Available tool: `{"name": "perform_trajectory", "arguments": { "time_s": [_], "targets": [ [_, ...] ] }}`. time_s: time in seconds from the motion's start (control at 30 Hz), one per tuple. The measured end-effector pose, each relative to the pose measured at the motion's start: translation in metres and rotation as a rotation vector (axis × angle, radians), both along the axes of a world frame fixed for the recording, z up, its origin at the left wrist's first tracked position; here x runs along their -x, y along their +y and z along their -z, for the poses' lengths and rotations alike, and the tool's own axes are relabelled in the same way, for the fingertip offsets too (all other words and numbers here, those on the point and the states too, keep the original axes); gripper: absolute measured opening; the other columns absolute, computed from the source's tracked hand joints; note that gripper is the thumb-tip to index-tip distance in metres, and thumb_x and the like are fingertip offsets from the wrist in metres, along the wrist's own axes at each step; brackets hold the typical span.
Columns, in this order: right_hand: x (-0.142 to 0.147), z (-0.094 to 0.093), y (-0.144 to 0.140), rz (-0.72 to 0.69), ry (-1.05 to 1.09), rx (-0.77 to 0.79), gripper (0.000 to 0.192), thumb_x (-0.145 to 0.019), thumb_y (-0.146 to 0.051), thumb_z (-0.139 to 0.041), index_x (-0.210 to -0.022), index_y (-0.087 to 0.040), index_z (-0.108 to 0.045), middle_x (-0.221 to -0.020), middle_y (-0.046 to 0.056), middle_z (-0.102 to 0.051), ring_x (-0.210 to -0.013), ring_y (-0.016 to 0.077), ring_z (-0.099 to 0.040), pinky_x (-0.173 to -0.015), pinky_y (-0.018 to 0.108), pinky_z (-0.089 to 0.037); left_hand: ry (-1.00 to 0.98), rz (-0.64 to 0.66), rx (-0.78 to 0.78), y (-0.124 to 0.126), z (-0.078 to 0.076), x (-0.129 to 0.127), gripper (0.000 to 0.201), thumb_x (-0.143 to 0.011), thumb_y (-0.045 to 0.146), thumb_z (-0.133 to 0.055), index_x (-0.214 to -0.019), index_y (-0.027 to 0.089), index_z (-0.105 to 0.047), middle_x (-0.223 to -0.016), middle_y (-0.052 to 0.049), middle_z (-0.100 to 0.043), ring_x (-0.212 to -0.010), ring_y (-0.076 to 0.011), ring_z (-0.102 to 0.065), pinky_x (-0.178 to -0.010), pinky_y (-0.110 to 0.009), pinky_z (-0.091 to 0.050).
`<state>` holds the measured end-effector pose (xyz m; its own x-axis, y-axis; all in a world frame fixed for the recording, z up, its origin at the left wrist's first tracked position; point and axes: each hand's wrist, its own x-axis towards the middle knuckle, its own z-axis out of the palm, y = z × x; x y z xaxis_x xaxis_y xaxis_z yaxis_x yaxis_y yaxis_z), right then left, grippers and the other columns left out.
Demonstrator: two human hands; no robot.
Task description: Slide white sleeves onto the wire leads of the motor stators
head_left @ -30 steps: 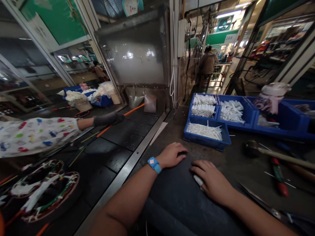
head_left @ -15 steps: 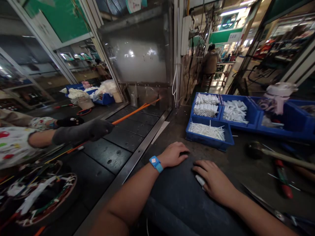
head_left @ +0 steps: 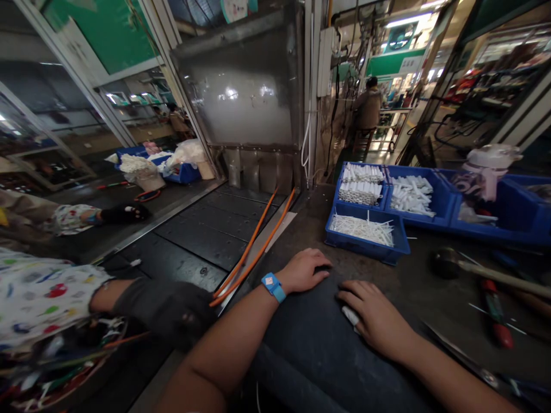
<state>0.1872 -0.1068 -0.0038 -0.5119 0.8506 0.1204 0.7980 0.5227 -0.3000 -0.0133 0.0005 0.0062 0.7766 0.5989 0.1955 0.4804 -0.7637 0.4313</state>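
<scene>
Our left hand (head_left: 303, 272) and right hand (head_left: 376, 315) lie loose, holding nothing. The blue tray (head_left: 365, 248) sits ahead, right of the left edge of the desk (head_left: 307, 226), long side across, near both hands.

the dark worktop (head_left: 400, 289) is left dim, with the strongest light thrown by a ceiling lamp (head_left: 407, 22) at one o'clock. pale glare is reflected in the metal panel (head_left: 241, 103) at eleven. the co-worker's gloved hand (head_left: 172, 312) at eight is blurred. toward ten, a frame post (head_left: 107, 112) is slanted by wide-angle distortion.
</scene>
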Motion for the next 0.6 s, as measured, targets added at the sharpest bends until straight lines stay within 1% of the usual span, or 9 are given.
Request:
{"name": "perform_trajectory", "arguments": {
  "time_s": [0.33,0.53,0.6],
  "targets": [
    [-0.0011,0.0034,-0.0003,0.002,-0.026,-0.003,0.061,-0.059,0.0,-0.041,-0.114,-0.021,-0.055,-0.123,0.008,-0.051,-0.11,0.0243,-0.043,-0.095,0.044,-0.034,-0.002,0.005,-0.015,-0.0004,0.0007,0.0004,0.027,-0.085,0.029,-0.054,-0.109,0.019,-0.062,-0.108,-0.007,-0.061,-0.101,-0.0193,-0.053,-0.091,-0.032,-0.041],
    [-0.0021,0.0068,0.0003,-0.008,-0.023,-0.015,0.057,-0.064,-0.001,-0.043,-0.116,-0.022,-0.055,-0.123,0.008,-0.051,-0.11,0.0245,-0.044,-0.095,0.044,-0.035,0.005,0.005,-0.021,-0.0002,0.0014,0.0008,0.026,-0.085,0.03,-0.054,-0.107,0.019,-0.062,-0.107,-0.007,-0.06,-0.1,-0.0194,-0.053,-0.09,-0.032,-0.042],
    [-0.0024,0.0077,0.0006,-0.009,-0.023,-0.018,0.058,-0.064,-0.001,-0.043,-0.116,-0.022,-0.055,-0.122,0.008,-0.051,-0.11,0.0244,-0.044,-0.094,0.044,-0.035,0.01,0.007,-0.019,0.0001,0.0011,0.0011,0.025,-0.085,0.03,-0.054,-0.107,0.02,-0.062,-0.107,-0.007,-0.06,-0.1,-0.0195,-0.053,-0.09,-0.032,-0.042]
  ]
}}
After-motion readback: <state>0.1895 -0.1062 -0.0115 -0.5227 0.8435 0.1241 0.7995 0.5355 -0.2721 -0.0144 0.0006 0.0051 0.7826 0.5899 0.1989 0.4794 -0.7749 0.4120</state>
